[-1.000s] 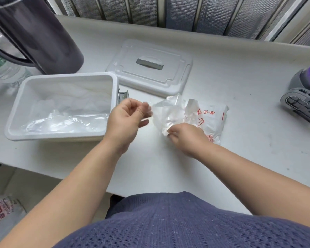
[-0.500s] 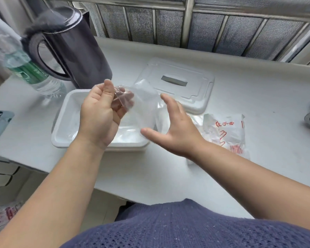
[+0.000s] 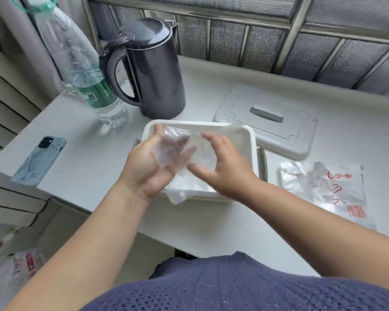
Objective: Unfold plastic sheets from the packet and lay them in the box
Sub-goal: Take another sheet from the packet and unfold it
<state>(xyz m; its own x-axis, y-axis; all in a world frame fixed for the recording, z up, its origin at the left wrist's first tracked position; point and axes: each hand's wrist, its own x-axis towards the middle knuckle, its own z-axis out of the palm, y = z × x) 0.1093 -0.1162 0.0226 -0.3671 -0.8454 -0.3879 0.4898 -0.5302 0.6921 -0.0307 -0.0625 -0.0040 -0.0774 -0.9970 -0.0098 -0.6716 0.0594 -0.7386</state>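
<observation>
The unfolding step is in hand. One clear plastic sheet [image 3: 174,151] is held up just above the white box [image 3: 245,129], between the two hands. The left hand [image 3: 147,169] is turned palm up, and its fingers [image 3: 180,143] are stretched out fairly straight, with the sheet lying over them. No pinch can be made out through the blur. The right hand [image 3: 230,173] is placed at the other side of the sheet with its fingers spread wide and nothing gripped.

It is judged that the sheet is nearly opened. For the next move it has to be flattened and lowered into the box, where other sheets are already laid. One corner of plastic [image 3: 177,196] hangs over the near rim and may need to be tucked in.

The packet [image 3: 323,187] lies on the tabletop [image 3: 211,223] to the right of the box, apart from it, with more sheets showing at its open end. The lid [image 3: 265,115] is set behind the box to the right. A dark kettle [image 3: 155,72], a water bottle [image 3: 92,86] and a phone [image 3: 41,160] stand or lie to the left. Nothing is found in the way of the box opening except the hands themselves.
</observation>
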